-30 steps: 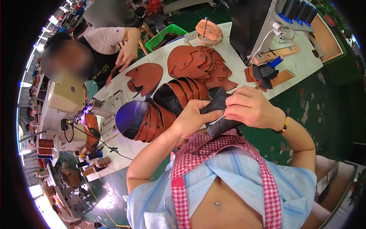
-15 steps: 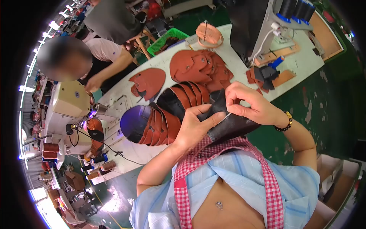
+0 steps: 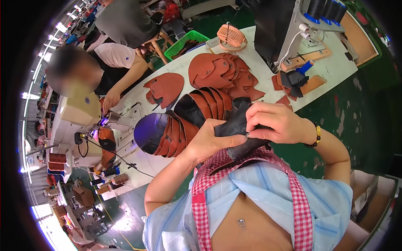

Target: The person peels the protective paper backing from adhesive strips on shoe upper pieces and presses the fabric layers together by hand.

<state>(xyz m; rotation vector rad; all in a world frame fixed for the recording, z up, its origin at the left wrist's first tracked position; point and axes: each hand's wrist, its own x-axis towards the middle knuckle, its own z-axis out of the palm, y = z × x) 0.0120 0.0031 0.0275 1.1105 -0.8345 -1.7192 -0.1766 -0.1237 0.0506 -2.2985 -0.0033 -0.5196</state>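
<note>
Leather piece (image 3: 233,125), black, curved; left grip (image 3: 210,141) clasps it; right grip (image 3: 277,124) pinches its edge.

one black piece (image 3: 234,121) mid-dial, two curved stacks (image 3: 178,136) around 10, three black spools (image 3: 328,11) 2 o'clock-ish, one fan (image 3: 232,37) at 1

White table (image 3: 335,71): flat brown leather pieces (image 3: 209,71), two brown-black stacks (image 3: 183,136), small orange fan (image 3: 231,37).

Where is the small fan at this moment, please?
In the head view, the fan stands near the white table's far edge, right of the green basket, beyond the reddish-brown pieces.
</note>
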